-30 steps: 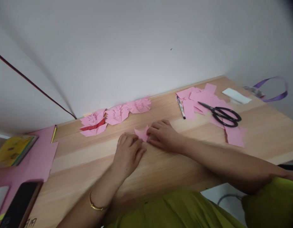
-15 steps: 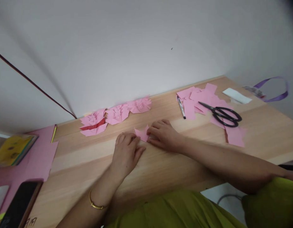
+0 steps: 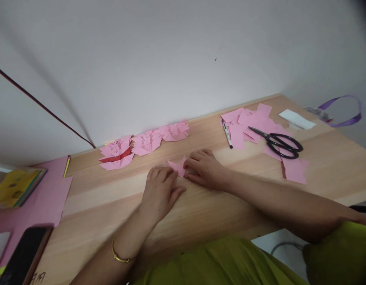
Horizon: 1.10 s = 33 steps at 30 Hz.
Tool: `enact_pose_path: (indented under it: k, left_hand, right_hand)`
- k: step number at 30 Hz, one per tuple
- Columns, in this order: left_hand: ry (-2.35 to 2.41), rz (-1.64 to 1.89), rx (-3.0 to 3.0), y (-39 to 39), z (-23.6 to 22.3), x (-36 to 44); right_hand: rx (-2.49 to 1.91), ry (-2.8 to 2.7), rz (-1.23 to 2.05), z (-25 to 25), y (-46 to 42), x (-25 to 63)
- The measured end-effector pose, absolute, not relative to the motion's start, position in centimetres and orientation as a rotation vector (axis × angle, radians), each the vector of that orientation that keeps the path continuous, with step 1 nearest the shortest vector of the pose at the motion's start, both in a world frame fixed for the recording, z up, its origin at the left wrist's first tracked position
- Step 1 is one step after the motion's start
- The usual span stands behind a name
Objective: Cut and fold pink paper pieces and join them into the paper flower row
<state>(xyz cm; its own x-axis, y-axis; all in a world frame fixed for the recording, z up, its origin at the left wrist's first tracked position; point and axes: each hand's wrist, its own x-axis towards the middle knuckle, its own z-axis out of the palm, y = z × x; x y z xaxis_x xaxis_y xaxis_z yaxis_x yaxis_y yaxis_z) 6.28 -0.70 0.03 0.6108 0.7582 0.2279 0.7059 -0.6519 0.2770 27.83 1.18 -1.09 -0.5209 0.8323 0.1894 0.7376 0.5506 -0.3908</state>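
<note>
We had bare tabletop [image 3: 102, 198] for passing between the left hand [image 3: 159, 190] and the pink sheet [image 3: 50, 200] at the frame's left. The wall [image 3: 183, 71] and the row of pink cutouts [image 3: 145, 142] closed off upper centre. At right, scissors [image 3: 270, 137] and loose pink pieces [image 3: 237, 136] stood in our way; wood lay open between them and the right forearm [image 3: 275, 198].

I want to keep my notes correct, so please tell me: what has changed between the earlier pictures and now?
Compared with the picture just before, the left hand shifted slightly right, its thumb reaching farther right. No clear new hold or release is visible. The right hand, small pink paper and scissors stayed essentially in place.
</note>
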Motion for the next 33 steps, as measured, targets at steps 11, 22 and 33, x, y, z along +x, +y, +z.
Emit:
enact_pose_path:
  k: [11,22,33]
  left_hand:
    - [1.040,0.480,2.702,-1.15,-0.01,6.54]
    - [1.241,0.525,2.696,-0.43,-0.26,5.89]
    - [1.140,0.493,2.697,-0.60,-0.30,6.14]
  right_hand:
    - [-1.275,-2.426,0.381,-1.18,1.27,27.82]
    - [-1.269,-2.431,0.379,-1.14,1.22,27.84]
    - [-1.272,-2.437,0.370,-1.18,1.26,27.85]
